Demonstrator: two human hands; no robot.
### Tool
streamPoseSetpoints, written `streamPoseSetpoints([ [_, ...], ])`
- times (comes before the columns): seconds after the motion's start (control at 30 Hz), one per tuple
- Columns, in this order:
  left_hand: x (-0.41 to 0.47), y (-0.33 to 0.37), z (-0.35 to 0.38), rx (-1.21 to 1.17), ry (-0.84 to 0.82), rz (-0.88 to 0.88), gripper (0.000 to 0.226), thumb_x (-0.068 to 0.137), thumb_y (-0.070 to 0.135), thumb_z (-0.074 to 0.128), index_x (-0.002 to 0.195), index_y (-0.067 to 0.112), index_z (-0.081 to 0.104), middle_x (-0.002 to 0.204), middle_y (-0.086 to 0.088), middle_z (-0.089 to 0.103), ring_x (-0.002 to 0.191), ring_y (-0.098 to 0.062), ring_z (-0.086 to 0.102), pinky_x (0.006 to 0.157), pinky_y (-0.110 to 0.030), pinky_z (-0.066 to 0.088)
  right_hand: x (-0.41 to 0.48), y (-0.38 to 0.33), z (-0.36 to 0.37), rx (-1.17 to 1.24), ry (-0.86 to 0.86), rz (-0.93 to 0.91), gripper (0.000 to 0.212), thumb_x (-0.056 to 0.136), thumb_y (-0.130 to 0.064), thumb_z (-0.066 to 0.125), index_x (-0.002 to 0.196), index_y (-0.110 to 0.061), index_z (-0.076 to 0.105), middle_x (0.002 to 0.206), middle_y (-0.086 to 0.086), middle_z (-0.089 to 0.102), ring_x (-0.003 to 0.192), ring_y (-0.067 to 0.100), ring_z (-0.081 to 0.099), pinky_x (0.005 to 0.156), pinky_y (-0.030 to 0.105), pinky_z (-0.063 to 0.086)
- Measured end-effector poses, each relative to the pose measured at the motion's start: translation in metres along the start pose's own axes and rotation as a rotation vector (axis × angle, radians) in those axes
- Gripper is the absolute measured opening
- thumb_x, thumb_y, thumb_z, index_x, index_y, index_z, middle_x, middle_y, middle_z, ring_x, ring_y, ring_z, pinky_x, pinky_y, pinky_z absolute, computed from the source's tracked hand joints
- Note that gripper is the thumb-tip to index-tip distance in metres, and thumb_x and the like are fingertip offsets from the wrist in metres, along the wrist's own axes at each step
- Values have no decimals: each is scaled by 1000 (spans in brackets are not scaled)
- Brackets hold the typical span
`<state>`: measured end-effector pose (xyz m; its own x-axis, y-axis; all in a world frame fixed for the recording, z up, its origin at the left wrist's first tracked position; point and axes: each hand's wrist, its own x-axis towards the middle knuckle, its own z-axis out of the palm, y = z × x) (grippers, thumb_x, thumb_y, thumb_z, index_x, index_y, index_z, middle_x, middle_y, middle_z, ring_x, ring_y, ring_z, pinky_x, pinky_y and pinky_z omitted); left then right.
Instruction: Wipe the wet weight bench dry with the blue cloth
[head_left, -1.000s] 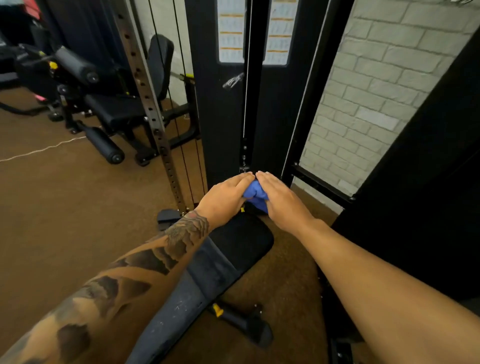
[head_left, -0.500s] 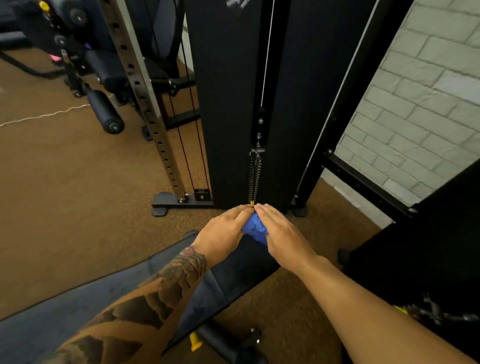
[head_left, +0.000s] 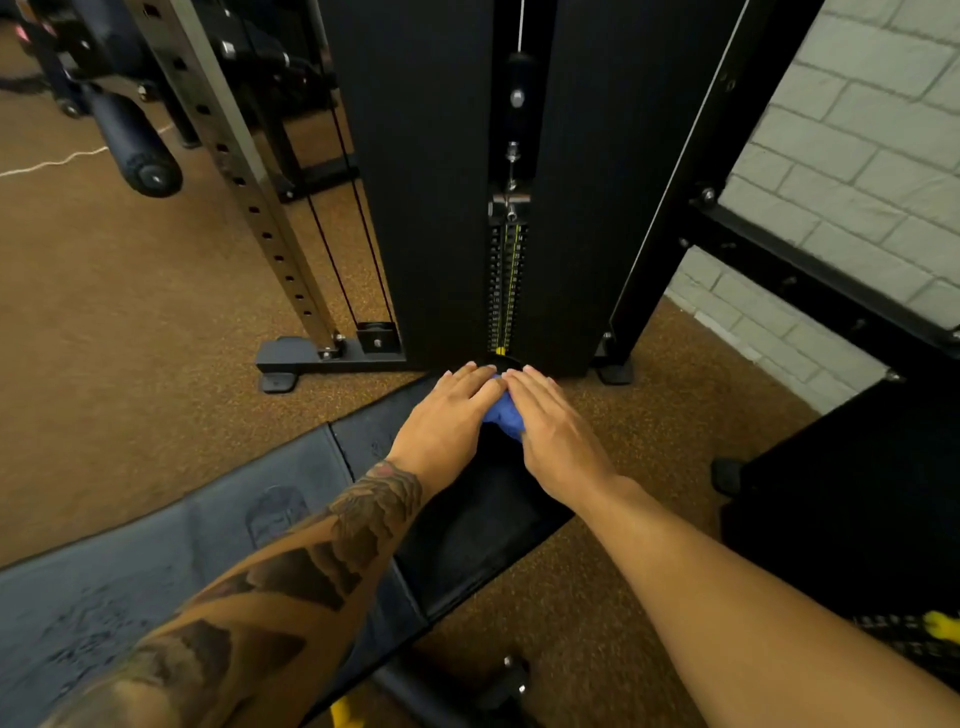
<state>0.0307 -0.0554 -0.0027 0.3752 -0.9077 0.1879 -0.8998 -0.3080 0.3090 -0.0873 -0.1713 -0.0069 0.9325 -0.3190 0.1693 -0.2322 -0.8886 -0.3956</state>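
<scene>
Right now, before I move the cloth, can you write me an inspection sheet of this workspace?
Surface: weight bench, droplets on its near pad.
Job's things: blue cloth, bunched at the bench's far end.
Clutter: nothing seen.
Hands: left hand and right hand press flat on the cloth.
Cables: white cord on the floor, far left; black machine cables.
Surroundings: weight stack machine, brick wall.

Support: padded weight bench, running 8 to 12 o'clock.
On it: bunched blue cloth, 12 o'clock end.
</scene>
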Motion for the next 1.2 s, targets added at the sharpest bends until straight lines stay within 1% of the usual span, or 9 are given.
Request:
streamPoseSetpoints([
  [0.13,-13,-6,24,-94,-37,-66,53,94,5,54,145,9,40,151,-10,40,143,-28,31,116,-34,25,-10,7,28,31,-20,34,61,86,5,54,143,1,33,147,17,39,141,30,30,116,47,24],
  [0.33,-32,-6,26,-187,-65,-72,60,91,13,55,147,2,35,153,-14,35,144,-27,29,118,-35,24,-31,-3,36,57,-37,100,61,97,-24,48,149,-9,21,156,8,25,146,18,14,120,39,11],
  [0.47,-48,-4,22,-163,-104,-13,67,89,29,47,149,3,30,158,-12,24,148,-24,15,120,-33,8,-47,-9,34,17,-106,106,67,97,-40,40,151,-14,12,160,2,11,147,13,1,119,34,1],
  [0.57,-60,-4,23,-135,-135,14,71,92,41,32,153,7,21,161,-9,12,148,-19,2,119,-27,-2,-53,-13,34,-55,-140,98,65,94,-46,16,151,-15,5,160,1,6,147,12,-5,119,35,-2],
  [0.63,-63,-4,24,-126,-160,5,67,95,40,27,153,8,15,162,-7,6,148,-17,-3,118,-24,-6,-54,-16,35,-109,-153,106,63,94,-42,6,150,-15,3,160,3,5,147,14,-6,119,35,-3],
  [0.73,-62,-5,24,-117,-177,8,63,98,32,30,153,8,11,162,-8,4,148,-18,-5,117,-25,-7,-54,-18,38,-158,-161,122,61,94,-39,1,150,-14,-1,160,3,2,147,16,-8,118,35,-5],
  [0.9,-59,-6,15,-67,-257,36,63,104,32,35,153,10,3,162,-8,-3,148,-19,-9,116,-23,-10,-52,-22,31,-140,-206,149,55,102,-34,17,149,-17,-5,160,1,-3,146,14,-12,117,34,-7],
  [1.07,-55,-5,4,-7,-279,73,86,86,62,8,153,9,0,160,-3,-10,144,-15,-16,115,-24,-12,-53,-26,20,-63,-198,153,66,101,-42,30,146,-20,-13,160,-1,-9,145,11,-15,117,32,-8],
  [1.2,-51,-7,-11,2,-273,88,87,90,66,20,154,11,-2,161,-3,-11,148,-18,-13,119,-30,-5,-55,-27,1,-64,-180,169,79,96,-55,34,149,-17,-10,156,-4,-15,144,10,-16,117,34,-6],
])
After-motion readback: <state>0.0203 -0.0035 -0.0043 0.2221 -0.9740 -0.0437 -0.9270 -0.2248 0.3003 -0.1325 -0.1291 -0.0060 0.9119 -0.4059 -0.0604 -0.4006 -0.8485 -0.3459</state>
